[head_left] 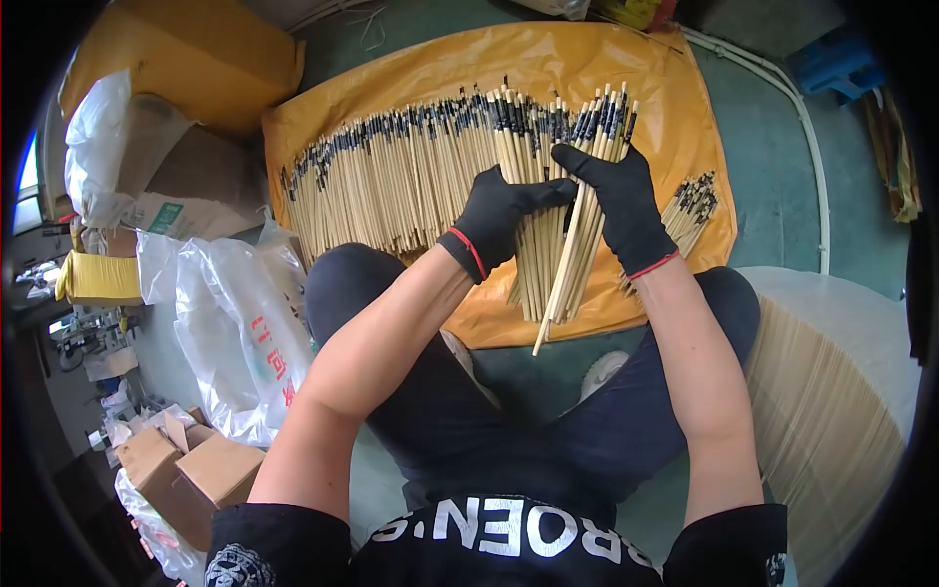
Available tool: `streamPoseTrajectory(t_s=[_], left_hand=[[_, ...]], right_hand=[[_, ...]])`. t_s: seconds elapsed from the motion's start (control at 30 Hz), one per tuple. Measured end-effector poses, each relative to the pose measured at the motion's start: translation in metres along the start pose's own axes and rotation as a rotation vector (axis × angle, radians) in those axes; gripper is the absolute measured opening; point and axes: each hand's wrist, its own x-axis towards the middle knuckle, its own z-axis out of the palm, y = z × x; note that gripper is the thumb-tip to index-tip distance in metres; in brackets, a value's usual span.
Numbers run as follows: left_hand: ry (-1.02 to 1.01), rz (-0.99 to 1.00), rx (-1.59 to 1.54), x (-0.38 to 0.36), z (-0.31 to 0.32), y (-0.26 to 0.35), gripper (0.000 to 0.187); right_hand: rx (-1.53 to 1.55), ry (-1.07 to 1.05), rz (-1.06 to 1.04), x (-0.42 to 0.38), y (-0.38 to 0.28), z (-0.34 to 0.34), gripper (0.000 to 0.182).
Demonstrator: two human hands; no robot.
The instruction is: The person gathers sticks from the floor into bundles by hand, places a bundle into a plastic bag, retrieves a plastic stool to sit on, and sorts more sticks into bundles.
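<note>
Both hands wear black gloves with red cuffs. My left hand (501,213) is closed round a bundle of pale wooden chopsticks (533,259) with black-patterned upper ends; the palm side is hidden. Close beside it, my right hand (626,201) grips a second bundle of chopsticks (579,256), its thumb across the front. The right bundle leans, and one stick in it hangs lower than the others. A broad row of chopsticks (391,186) lies left of my hands on an orange sheet (675,78), black ends pointing away from me. A smaller pile of chopsticks (690,210) lies to the right.
At my right stands a large plastic-wrapped mass of plain sticks (822,391). White plastic bags (220,323) and cardboard boxes (220,465) crowd my left side. A blue stool (836,64) stands at the far right, near a pale pipe (824,196) along the floor.
</note>
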Motion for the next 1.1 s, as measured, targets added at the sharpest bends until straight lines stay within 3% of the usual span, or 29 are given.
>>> streamPoseTrajectory(t_s=[0.13, 0.27, 0.33, 0.37, 0.47, 0.67, 0.77, 0.93, 1.0, 1.1], left_hand=[[-0.096, 0.068, -0.049, 0.002, -0.003, -0.006, 0.022], [-0.074, -0.013, -0.079, 0.003, -0.003, -0.003, 0.019], [-0.073, 0.162, 0.163, 0.008, -0.012, -0.010, 0.018], [-0.025, 0.041, 0.021, 0.006, -0.010, -0.009, 0.018], [0.004, -0.005, -0.126, -0.002, -0.005, -0.004, 0.019], [-0.031, 0.041, -0.131, -0.002, -0.003, -0.008, 0.018], [-0.097, 0.068, -0.127, -0.005, -0.001, -0.006, 0.017], [-0.129, 0.023, -0.255, -0.003, -0.003, -0.003, 0.019], [-0.033, 0.078, 0.004, -0.002, -0.005, -0.001, 0.016], [0.063, 0.121, -0.024, -0.001, 0.005, -0.007, 0.014]], right_hand=[[-0.003, -0.021, -0.034, 0.003, 0.006, -0.003, 0.024], [-0.017, 0.058, -0.018, 0.011, 0.012, -0.010, 0.018], [0.048, 0.060, 0.029, 0.009, 0.015, -0.008, 0.016], [0.071, 0.032, -0.034, 0.008, 0.017, -0.004, 0.019], [-0.002, 0.005, -0.020, 0.001, 0.007, 0.008, 0.023], [-0.034, -0.059, -0.069, 0.004, 0.011, 0.001, 0.025], [-0.039, 0.073, -0.100, 0.009, 0.014, -0.002, 0.021], [-0.002, 0.103, -0.093, 0.012, 0.015, -0.005, 0.022], [0.005, 0.054, -0.100, 0.005, 0.009, 0.005, 0.023], [-0.079, 0.021, -0.134, -0.001, 0.004, 0.013, 0.025]])
